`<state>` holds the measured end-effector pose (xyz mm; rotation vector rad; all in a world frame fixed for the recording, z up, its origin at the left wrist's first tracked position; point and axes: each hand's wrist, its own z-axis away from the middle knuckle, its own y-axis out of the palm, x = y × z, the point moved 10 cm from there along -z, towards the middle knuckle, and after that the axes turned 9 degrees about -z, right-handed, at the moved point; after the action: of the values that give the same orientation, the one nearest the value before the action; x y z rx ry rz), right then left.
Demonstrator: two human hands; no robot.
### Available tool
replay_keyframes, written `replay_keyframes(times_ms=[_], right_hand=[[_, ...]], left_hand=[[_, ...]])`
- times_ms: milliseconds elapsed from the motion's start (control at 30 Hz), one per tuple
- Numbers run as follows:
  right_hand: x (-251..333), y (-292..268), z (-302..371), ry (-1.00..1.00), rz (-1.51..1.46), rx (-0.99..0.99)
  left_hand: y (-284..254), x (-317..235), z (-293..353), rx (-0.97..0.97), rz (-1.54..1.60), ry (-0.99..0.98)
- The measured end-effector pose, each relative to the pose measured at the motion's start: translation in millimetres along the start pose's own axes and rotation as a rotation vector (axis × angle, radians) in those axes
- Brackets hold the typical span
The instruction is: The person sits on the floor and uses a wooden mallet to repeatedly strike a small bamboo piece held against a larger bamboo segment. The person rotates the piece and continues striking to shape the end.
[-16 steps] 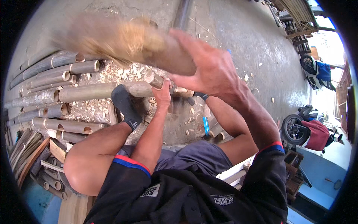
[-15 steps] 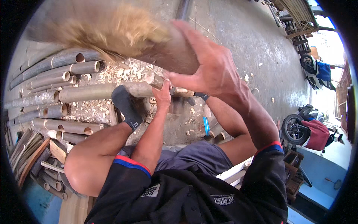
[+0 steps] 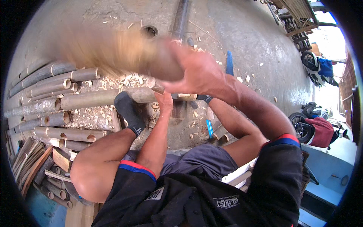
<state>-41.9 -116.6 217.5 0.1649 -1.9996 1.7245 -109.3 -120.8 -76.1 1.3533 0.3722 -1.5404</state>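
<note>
My right hand [image 3: 202,72] is raised, closed round the near end of a thick wooden mallet [image 3: 109,53]. The mallet's tan, frayed-looking far end points left and is smeared by motion. Below it, my left hand [image 3: 164,100] grips a short tool with a round wooden handle [image 3: 154,85], perhaps a chisel; its lower end is hidden. The handle's pale, battered top faces up. This tool stands at a brown bamboo pole [image 3: 89,100] lying crosswise on the floor. My feet in dark socks [image 3: 128,111] are against the pole.
Several bamboo poles with cut holes [image 3: 70,133] lie at left, above stacked bamboo strips [image 3: 28,159]. Wood chips [image 3: 98,119] litter the floor. A blue saw-like blade [image 3: 229,62] and a dark pole [image 3: 180,19] lie farther off. Motorbikes [image 3: 310,123] stand at right.
My right hand and the mallet have come down and slightly left, nearer to the handle top. My left hand keeps its place at the pole. The view has shifted slightly.
</note>
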Motion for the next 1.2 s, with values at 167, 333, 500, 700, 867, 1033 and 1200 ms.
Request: replay_keyframes(times_ms=[167, 333, 500, 700, 867, 1033, 1200], right_hand=[[-18, 27, -1, 0.097, 0.375, 0.483], [48, -59, -48, -0.118, -0.166, -0.23], [-66, 75, 33, 0.21, 0.329, 0.68], [26, -33, -45, -0.052, 0.037, -0.05], [-47, 34, 19, 0.148, 0.13, 0.239], [-55, 5, 54, 0.365, 0.231, 0.448], [-67, -53, 133, 0.618, -0.118, -0.066]], left_hand=[[-1, 35, -14, 0.082, -0.12, -0.016], [-3, 33, -16, 0.059, 0.092, -0.104], [5, 20, -1, 0.061, -0.027, -0.025], [-4, 45, -18, 0.095, 0.109, -0.126], [13, 29, 0, 0.095, 0.066, -0.117], [7, 70, -20, 0.133, -0.007, -0.097], [141, 21, 103, 0.584, -0.286, 0.015]])
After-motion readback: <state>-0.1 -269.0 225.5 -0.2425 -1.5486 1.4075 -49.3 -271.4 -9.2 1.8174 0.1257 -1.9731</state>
